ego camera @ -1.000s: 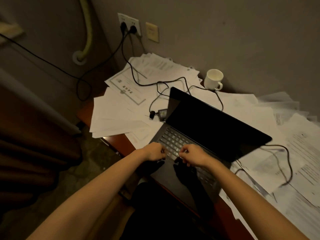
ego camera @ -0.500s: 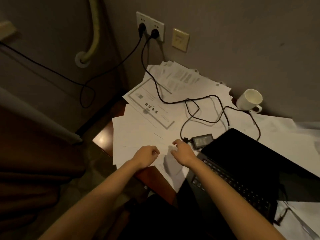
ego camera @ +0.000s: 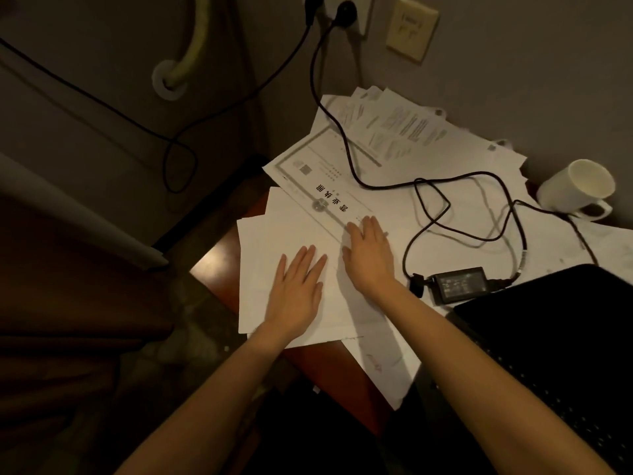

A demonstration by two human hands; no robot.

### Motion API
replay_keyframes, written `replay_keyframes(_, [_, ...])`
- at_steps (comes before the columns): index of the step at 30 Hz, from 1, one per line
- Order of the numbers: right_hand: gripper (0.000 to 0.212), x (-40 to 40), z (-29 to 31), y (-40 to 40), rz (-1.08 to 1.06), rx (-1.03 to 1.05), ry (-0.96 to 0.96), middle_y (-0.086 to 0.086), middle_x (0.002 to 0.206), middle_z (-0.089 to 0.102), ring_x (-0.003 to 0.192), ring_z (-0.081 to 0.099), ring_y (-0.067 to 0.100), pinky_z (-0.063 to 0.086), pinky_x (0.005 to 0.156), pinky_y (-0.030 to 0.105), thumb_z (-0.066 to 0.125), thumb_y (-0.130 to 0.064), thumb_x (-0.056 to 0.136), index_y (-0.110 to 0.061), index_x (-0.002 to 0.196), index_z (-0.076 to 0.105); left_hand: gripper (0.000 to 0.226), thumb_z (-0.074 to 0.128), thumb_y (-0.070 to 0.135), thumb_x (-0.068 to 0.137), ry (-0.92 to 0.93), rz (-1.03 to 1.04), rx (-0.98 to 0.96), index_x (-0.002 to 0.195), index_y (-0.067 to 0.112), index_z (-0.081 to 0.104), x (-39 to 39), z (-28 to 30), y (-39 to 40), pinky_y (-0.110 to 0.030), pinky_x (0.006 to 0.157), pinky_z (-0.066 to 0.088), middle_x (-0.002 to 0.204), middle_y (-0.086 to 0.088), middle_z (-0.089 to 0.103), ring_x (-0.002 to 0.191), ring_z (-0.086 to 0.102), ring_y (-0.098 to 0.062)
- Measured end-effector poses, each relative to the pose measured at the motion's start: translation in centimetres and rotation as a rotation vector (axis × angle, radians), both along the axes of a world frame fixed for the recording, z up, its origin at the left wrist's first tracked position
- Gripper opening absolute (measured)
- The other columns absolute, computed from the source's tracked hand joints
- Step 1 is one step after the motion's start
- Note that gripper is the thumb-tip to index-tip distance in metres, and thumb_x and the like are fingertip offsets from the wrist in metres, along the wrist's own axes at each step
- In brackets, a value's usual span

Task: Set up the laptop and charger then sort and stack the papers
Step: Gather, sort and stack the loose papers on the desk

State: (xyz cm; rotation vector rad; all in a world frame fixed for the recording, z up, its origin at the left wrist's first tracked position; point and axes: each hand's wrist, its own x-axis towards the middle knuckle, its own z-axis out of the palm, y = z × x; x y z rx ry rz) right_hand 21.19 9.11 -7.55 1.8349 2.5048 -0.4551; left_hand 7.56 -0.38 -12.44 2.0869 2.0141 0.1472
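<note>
Pressing flat on the papers [ego camera: 291,234], both hands lie palm down with fingers straight. The left hand [ego camera: 297,289] has its fingers slightly spread on a blank sheet at the table's [ego camera: 212,269] near corner; the right hand [ego camera: 370,255] sits just beside it, fingers together, fingertips touching the bordered certificate [ego camera: 318,180]. Neither hand pinches or curls round anything. Right of the right hand lies the charger brick [ego camera: 460,284], on the papers, its cable [ego camera: 342,142] looping back over the sheets to the wall socket [ego camera: 346,10]. Beyond the brick, at the far right, the laptop [ego camera: 555,337] is cut off by the frame edge, its keys barely readable in the dim light. Behind the brick stands a white mug [ego camera: 579,186]. Printed text on the far sheets is too blurred to read.
</note>
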Motion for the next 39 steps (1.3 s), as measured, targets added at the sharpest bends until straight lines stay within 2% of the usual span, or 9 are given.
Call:
replay_keyframes(5, [0.047,-0.8,-2.4,0.9,-0.010,0.206,-0.063,0.023,0.110,0.059,0.103,0.054,0.037,0.045,0.079,0.042,0.055,-0.035,0.092,-0.002,0.125,0.049,0.054,0.017,0.040,0.098,-0.043,0.011,0.068,0.148,0.024,0.032,-0.1,-0.7,0.1,-0.039,0.120,0.001,0.156,-0.002,0.026,0.146,0.019,-0.018])
replay_keyframes(8, [0.042,-1.3,-3.4,0.9,0.044,0.379,-0.197,0.018,0.068,0.062,0.059,0.059,0.030,0.040,0.046,0.028,0.079,-0.028,0.069,-0.001,0.097,0.063,0.054,0.013,0.041,0.099,-0.092,0.015,0.151,0.150,0.027,0.025,-0.2,-0.9,0.0,-0.034,0.119,-0.007,0.159,0.002,0.017,0.147,0.009,-0.013])
replay_keyframes(12, [0.037,-1.4,-3.9,-0.4,0.069,0.527,-0.347,0.012,0.052,0.057,0.042,0.053,0.023,0.031,0.040,0.020,0.082,-0.003,0.048,-0.003,0.080,0.065,0.048,0.026,0.036,0.103,-0.181,0.009,0.200,0.150,0.024,0.024,-0.2,-0.8,-0.3,-0.029,0.117,-0.011,0.159,0.004,0.015,0.146,0.005,-0.008])
replay_keyframes(18, [0.026,-1.1,-1.1,-3.3,-0.031,0.465,-0.058,0.016,0.097,0.063,0.085,0.060,0.033,0.042,0.064,0.035,0.042,0.002,0.088,-0.004,0.109,0.055,0.053,0.026,0.045,0.102,-0.405,0.055,0.190,0.150,0.023,0.026,-0.3,0.3,-1.0,-0.034,0.120,0.006,0.156,0.004,0.026,0.144,0.019,-0.013])
replay_keyframes(21, [0.028,-2.1,-0.4,-6.4,-0.047,0.433,0.001,0.012,0.098,0.066,0.086,0.061,0.031,0.046,0.071,0.035,0.043,-0.006,0.090,-0.012,0.111,0.061,0.054,0.037,0.047,0.099,-0.950,0.144,0.130,0.148,0.026,0.028,-0.2,2.1,-2.3,-0.033,0.107,0.032,0.145,0.006,0.041,0.132,0.037,-0.012])
replay_keyframes(26, [0.022,-4.7,0.5,-12.9,0.080,0.232,0.311,0.013,0.092,0.069,0.088,0.062,0.032,0.044,0.071,0.033,0.046,-0.012,0.089,-0.011,0.092,0.067,0.098,0.058,0.066,0.075,-1.554,0.330,0.033,0.151,0.018,0.020,-1.6,3.3,-4.4,-0.039,0.112,0.033,0.150,-0.004,0.038,0.134,0.040,-0.022])
replay_keyframes(31, [0.028,-5.1,0.8,-17.5,0.308,0.014,0.424,0.006,0.106,0.068,0.097,0.060,0.019,0.046,0.088,0.033,0.041,-0.024,0.099,-0.014,0.106,0.066,0.058,0.049,-0.003,0.087,-1.516,0.466,0.249,0.139,0.017,0.038,-3.6,1.9,-7.0,-0.039,0.089,0.055,0.126,-0.004,0.059,0.113,0.060,-0.022])
replay_keyframes(35, [0.029,-3.3,-0.5,-16.2,0.083,0.166,0.516,0.001,0.127,0.058,0.116,0.052,0.014,0.034,0.092,0.016,0.049,-0.015,0.096,-0.016,0.123,0.060,0.054,0.041,-0.006,0.093,-1.572,0.511,0.278,0.136,0.028,0.042,-5.2,1.2,-9.3,-0.040,0.081,0.057,0.119,0.001,0.062,0.105,0.063,-0.017])
replay_keyframes(39, [0.034,-1.0,-2.7,-12.0,-0.173,0.260,0.368,0.009,0.135,0.048,0.126,0.042,0.024,0.033,0.105,0.032,0.051,-0.013,0.094,-0.012,0.127,0.055,0.054,0.036,-0.009,0.095,-1.599,0.528,0.302,0.137,0.024,0.044,-6.3,0.3,-11.5,-0.031,0.071,0.059,0.118,-0.001,0.065,0.103,0.065,-0.017])
